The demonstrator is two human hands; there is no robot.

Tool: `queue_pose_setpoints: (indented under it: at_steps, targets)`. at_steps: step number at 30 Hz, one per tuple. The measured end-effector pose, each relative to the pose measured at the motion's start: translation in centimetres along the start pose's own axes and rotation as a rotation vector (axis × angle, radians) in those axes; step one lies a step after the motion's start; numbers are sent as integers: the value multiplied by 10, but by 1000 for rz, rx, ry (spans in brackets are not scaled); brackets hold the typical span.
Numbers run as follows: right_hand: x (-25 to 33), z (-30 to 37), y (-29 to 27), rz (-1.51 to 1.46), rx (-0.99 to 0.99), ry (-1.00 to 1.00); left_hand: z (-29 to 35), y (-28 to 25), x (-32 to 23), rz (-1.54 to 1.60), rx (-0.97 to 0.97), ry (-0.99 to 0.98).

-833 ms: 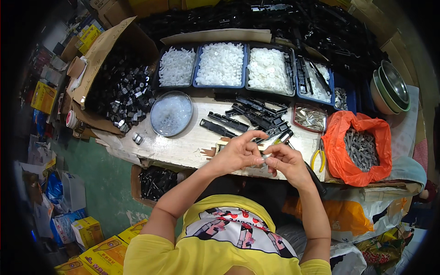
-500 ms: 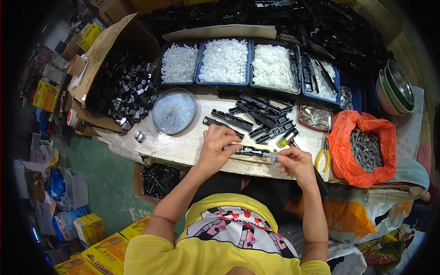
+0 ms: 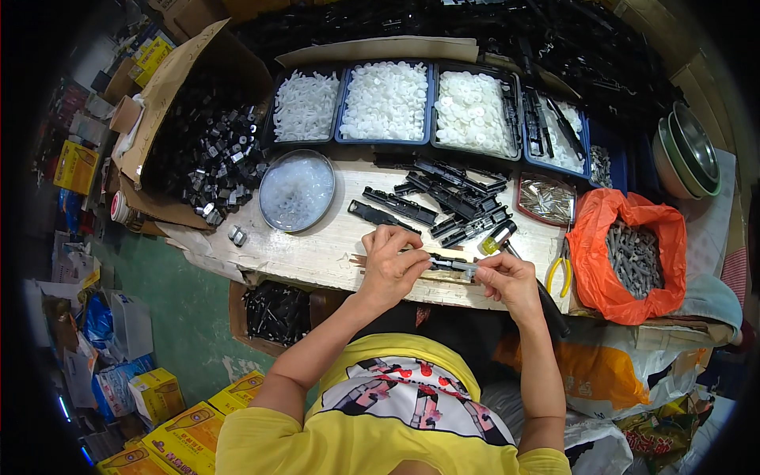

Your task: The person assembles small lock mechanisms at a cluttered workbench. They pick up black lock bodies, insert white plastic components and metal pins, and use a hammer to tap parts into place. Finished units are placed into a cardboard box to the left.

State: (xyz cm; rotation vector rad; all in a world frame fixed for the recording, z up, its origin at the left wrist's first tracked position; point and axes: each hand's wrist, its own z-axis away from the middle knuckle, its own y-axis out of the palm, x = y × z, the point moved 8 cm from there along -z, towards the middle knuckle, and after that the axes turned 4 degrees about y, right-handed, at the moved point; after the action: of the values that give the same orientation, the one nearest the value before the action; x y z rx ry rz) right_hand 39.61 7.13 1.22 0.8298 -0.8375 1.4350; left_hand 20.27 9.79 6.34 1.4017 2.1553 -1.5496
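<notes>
A black plastic housing (image 3: 453, 262) lies on a pale wooden block (image 3: 463, 255) at the table's front edge, with both my hands at its ends. My left hand (image 3: 393, 267) has its fingertips pinched together over the housing's left end, near a small white piece; what exactly they grip is partly hidden. Between thumb and forefinger, my right hand (image 3: 511, 282) pinches a grey plastic part (image 3: 468, 273) at the right end. Just behind lie more black housings (image 3: 455, 198) in a loose pile. A hammer's yellow-and-black head (image 3: 497, 237) rests beside my right hand.
Trays of white plastic pieces (image 3: 385, 103) line the back. A round dish (image 3: 298, 190) and a carton of metal-and-black parts (image 3: 214, 158) stand left. Toward the right are a box of metal pins (image 3: 546, 198), yellow-handled pliers (image 3: 559, 273) and an orange bag (image 3: 590, 261) of grey parts.
My left hand has shifted a little right along the housing, its fingertips now lower and closer to the right hand. The right hand stays in nearly the same place with the grey part.
</notes>
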Motion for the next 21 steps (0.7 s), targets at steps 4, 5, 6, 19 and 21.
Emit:
queue_pose_setpoints:
  at_steps: [4,5,6,19,21]
  targets:
    - [0,-1,2,11,0,5,1,-2,-2,-7,-28,18]
    - [0,-1,2,14,0,3,2,-2,-2,-9,-36,22]
    - [1,-1,2,14,-4,9,3,-2,-2,-11,-44,26]
    - [-5,-4,3,-30,-18,56,12,-1,-5,-73,-127,53]
    - [-6,-4,4,-57,-13,72,12,-1,-6,-79,-138,48]
